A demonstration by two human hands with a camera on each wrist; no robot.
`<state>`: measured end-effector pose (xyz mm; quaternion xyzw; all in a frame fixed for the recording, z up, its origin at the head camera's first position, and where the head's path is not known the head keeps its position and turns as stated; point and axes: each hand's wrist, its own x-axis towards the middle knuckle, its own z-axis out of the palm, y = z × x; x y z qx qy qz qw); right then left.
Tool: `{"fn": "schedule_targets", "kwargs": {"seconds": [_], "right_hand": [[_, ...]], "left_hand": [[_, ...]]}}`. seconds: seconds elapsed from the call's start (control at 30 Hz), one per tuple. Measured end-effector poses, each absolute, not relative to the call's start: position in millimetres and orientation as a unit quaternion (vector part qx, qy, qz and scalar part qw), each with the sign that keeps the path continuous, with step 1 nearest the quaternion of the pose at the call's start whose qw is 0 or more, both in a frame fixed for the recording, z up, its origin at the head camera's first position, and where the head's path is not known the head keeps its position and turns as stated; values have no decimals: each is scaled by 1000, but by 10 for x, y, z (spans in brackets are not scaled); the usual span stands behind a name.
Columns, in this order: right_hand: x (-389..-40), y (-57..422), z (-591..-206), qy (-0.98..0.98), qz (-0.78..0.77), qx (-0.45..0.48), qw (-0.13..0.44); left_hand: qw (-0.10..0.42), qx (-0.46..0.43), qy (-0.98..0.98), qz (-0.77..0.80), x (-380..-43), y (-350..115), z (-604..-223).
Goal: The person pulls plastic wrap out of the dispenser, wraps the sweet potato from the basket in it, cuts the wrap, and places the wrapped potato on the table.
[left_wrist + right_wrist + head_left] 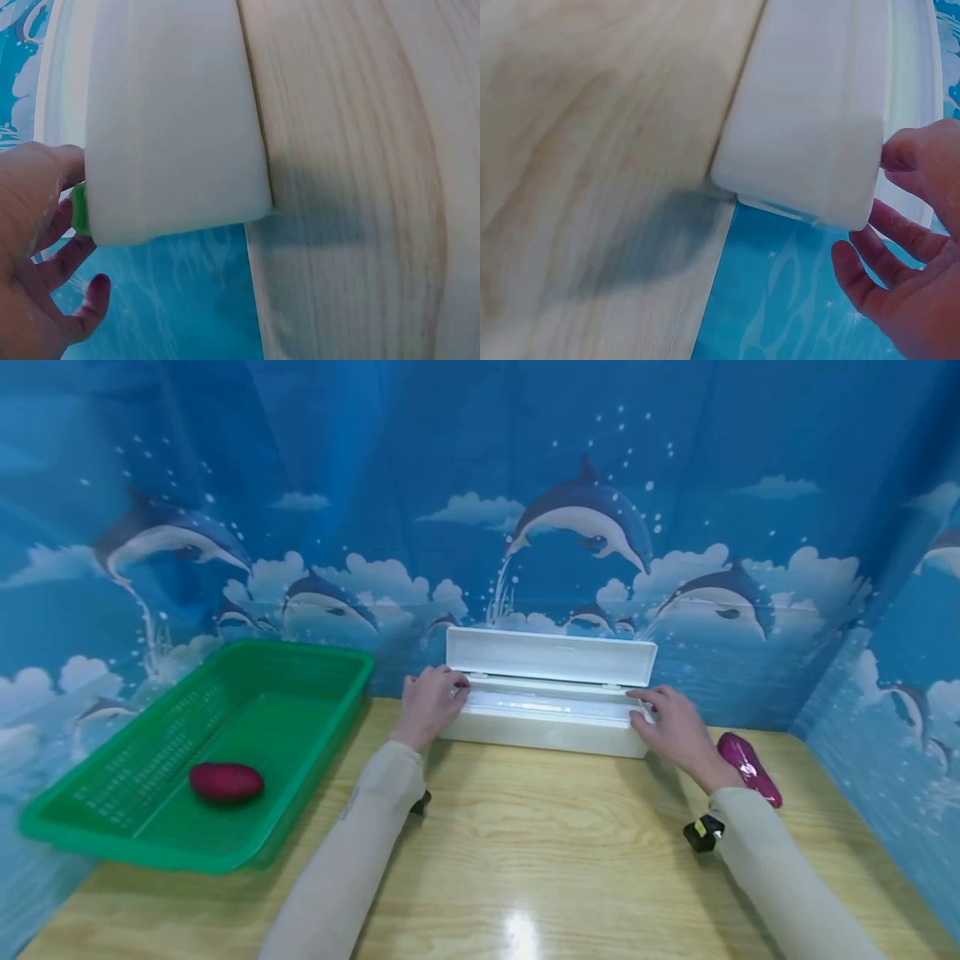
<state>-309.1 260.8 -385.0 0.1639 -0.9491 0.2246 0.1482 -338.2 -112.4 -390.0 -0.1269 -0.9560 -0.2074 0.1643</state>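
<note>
A long white cling film box (542, 732) stands at the back of the table with its lid (551, 656) raised. Inside it lies a shiny, clear-looking roll of film (540, 703). My left hand (432, 703) grips the box's left end, thumb at the top edge and fingers curled round the end. There, a small green piece (80, 209) shows beside the fingers in the left wrist view. At the other end, my right hand (678, 731) holds the box likewise between thumb and fingers. What the fingertips touch inside the box is partly hidden.
On the left stands a green plastic basket (315, 760) with a dark red, sweet-potato-like item (226, 782) in it. A shiny purple wrapped item (750, 768) lies right of my right forearm. A dolphin-print curtain (420, 485) hangs behind the wooden table (555, 843).
</note>
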Motion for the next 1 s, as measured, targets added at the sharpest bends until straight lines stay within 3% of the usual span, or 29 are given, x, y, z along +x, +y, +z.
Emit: {"fn": "schedule_targets", "kwargs": {"seconds": [0.2, 0.4, 0.63, 0.87, 1.0], "right_hand": [[-3219, 2606, -3826, -953, 228, 161, 120], [-3316, 2549, -3870, -958, 229, 143, 95], [-3345, 2542, -3891, -958, 226, 142, 105], [-3343, 2534, -3891, -957, 238, 126, 103], [-3347, 2526, -3927, -950, 255, 124, 130]], "left_hand": [[172, -144, -950, -216, -3399, -1153, -3920], [136, -153, -948, -245, -3408, -1184, -3922], [105, -176, -938, -279, -3423, -1185, -3930], [109, -192, -936, -273, -3428, -1212, -3948], [121, -174, -942, -261, -3457, -1203, -3943]]}}
